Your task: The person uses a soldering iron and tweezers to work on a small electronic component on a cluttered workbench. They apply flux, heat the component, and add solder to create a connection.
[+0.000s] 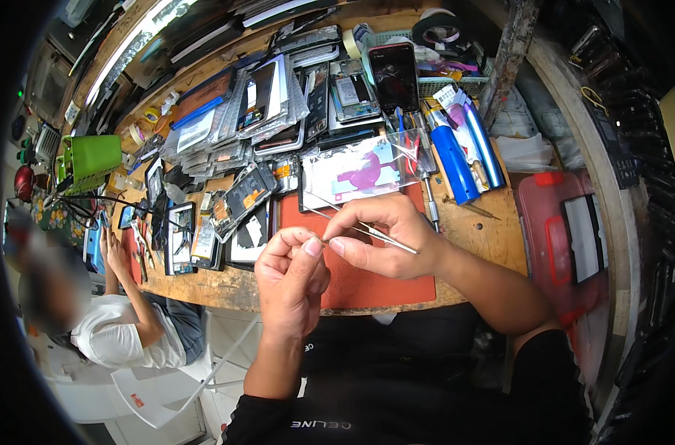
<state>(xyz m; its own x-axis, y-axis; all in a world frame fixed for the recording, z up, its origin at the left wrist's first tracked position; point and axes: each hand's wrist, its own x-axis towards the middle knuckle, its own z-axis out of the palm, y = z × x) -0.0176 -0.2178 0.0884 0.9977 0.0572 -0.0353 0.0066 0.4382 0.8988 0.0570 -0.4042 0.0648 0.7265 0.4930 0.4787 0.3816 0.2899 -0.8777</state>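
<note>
My left hand (291, 278) is closed in a pinch, thumb against forefinger, over the orange-red mat (382, 291). A tiny dark piece (324, 241) shows at its fingertips, too small to name. My right hand (389, 236) meets it there, thumb and forefinger tips nearly touching the same piece. Metal tweezers (397, 242) lie across my right hand's fingers, their points aimed up and left, away from the piece. Beyond both hands, a clear plastic sleeve with a white and purple sheet (359, 172) lies at the mat's far edge.
Stacked phone parts in clear bags (226, 133) fill the bench's back left. A phone (394, 78) leans upright at the back. Blue cylinders (454, 167) stand right, near a screwdriver (431, 200). A red case (556, 237) stands beyond the bench. Another person (141, 326) sits at left.
</note>
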